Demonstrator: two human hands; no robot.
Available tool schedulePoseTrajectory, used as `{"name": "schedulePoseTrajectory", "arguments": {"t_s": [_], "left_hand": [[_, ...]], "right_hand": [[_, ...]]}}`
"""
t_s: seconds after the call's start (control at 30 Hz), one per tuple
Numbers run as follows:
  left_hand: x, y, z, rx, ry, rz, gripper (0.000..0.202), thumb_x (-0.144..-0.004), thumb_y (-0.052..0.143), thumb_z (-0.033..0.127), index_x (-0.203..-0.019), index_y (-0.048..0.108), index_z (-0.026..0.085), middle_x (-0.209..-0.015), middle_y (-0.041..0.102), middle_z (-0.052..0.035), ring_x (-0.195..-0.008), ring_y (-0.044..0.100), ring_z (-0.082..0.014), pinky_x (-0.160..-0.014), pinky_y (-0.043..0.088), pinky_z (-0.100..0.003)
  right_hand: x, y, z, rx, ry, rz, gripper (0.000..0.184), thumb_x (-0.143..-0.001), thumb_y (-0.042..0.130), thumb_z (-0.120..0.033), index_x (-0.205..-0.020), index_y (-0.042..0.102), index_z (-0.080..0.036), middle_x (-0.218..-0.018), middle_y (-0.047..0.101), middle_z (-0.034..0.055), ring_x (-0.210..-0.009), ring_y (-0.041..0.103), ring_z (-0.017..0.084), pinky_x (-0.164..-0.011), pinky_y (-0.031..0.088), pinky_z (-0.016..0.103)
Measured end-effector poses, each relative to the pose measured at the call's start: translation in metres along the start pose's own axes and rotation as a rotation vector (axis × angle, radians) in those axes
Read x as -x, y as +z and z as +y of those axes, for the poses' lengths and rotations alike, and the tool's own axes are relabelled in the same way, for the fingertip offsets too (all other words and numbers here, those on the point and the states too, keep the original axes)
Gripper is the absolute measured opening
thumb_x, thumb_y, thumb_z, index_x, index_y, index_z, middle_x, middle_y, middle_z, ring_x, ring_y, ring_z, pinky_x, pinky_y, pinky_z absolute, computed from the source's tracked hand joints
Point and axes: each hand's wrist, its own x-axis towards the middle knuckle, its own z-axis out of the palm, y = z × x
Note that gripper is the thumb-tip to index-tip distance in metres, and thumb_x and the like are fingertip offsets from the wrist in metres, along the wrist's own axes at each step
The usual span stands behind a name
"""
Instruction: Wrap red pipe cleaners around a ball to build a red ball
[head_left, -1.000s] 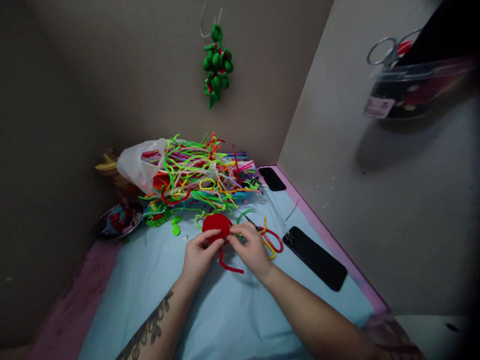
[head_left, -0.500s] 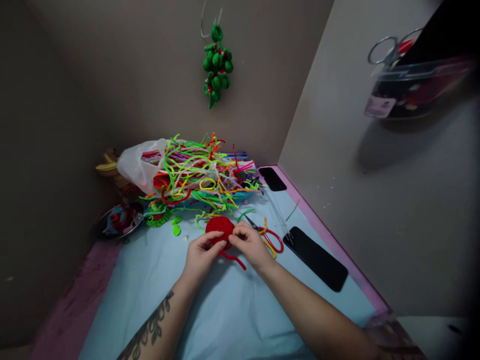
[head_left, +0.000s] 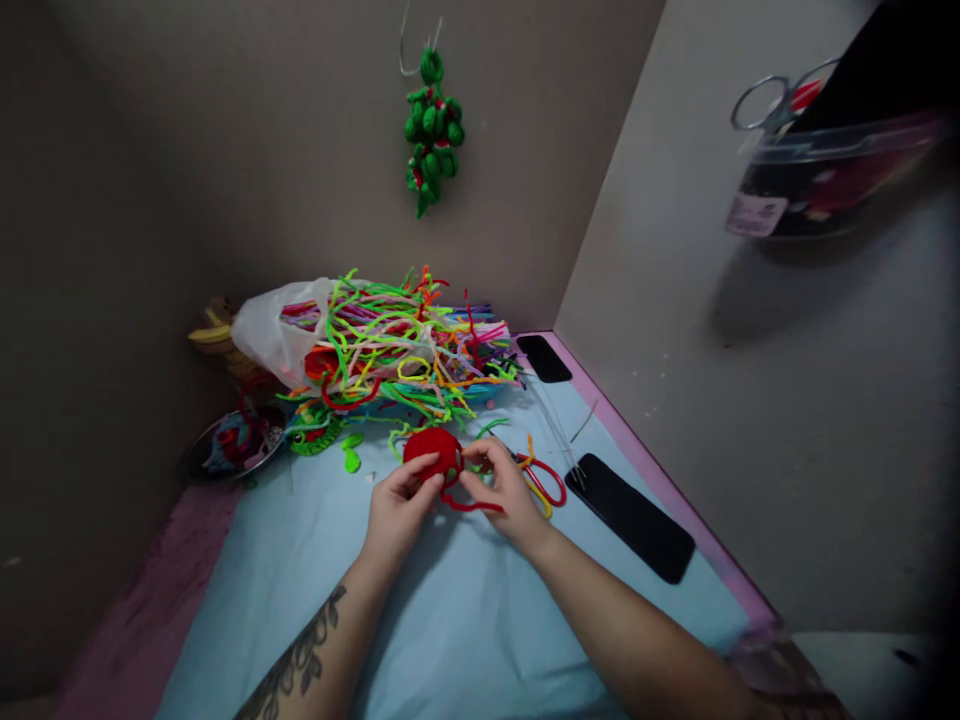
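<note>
A fuzzy red ball (head_left: pixel 429 446), seemingly wound from chenille stems, is held just above the blue cloth. My left hand (head_left: pixel 399 508) grips its near left side between thumb and fingers. At the ball's right side, my right hand (head_left: pixel 504 496) has thumb and forefinger parted, with a gap between them; whether the tips touch the ball I cannot tell. Small pale and green spots show on that side of the ball. From its underside a loose red stem (head_left: pixel 471 506) runs rightward to my right hand. Red-and-yellow-handled scissors (head_left: pixel 553 482) lie just beyond that hand, their blades partly hidden.
Behind the ball lies a heap of coloured chenille stems (head_left: pixel 405 345) spilling from a white plastic bag (head_left: pixel 274 325). A bowl (head_left: pixel 251 465) stands far left beside green pieces (head_left: pixel 352 456). A black phone (head_left: pixel 634 520) and a smaller one (head_left: pixel 545 358) lie on the right.
My right thumb and forefinger have parted from their pinch at the ball. The ball has turned, showing pale and green spots. Its loose red stem has swung up to the right.
</note>
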Motion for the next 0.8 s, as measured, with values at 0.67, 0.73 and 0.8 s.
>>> {"name": "schedulePoseTrajectory", "arguments": {"t_s": [0.67,0.73,0.8], "left_hand": [[-0.009,-0.006,-0.005,-0.07,-0.003,0.195,0.038,-0.07,0.069,0.037,-0.101,0.069,0.015,-0.087,0.072,-0.0072,-0.068,0.063,-0.0149,-0.057,0.049,-0.023],[-0.009,-0.006,-0.005,-0.001,-0.022,0.177,0.042,-0.068,0.072,0.038,-0.103,0.068,0.014,-0.085,0.071,-0.0066,-0.063,0.06,-0.0133,-0.052,0.046,-0.021],[-0.009,-0.005,-0.003,0.059,-0.045,0.154,0.045,-0.066,0.074,0.038,-0.104,0.067,0.014,-0.083,0.071,-0.0058,-0.061,0.058,-0.0118,-0.05,0.045,-0.02]], "right_hand": [[-0.018,-0.034,-0.001,-0.72,0.213,0.15,0.024,-0.077,0.057,-0.048,-0.075,0.05,-0.026,-0.054,0.037,-0.0037,-0.05,0.038,0.014,-0.053,0.035,0.031],[-0.02,-0.036,0.001,-0.638,0.234,0.152,0.024,-0.075,0.058,-0.043,-0.093,0.052,-0.027,-0.059,0.042,-0.003,-0.054,0.041,0.015,-0.055,0.036,0.031],[-0.019,-0.031,0.001,-0.548,0.246,0.074,0.043,-0.073,0.06,-0.036,-0.113,0.047,-0.027,-0.065,0.047,-0.0023,-0.057,0.045,0.015,-0.056,0.038,0.029]]}}
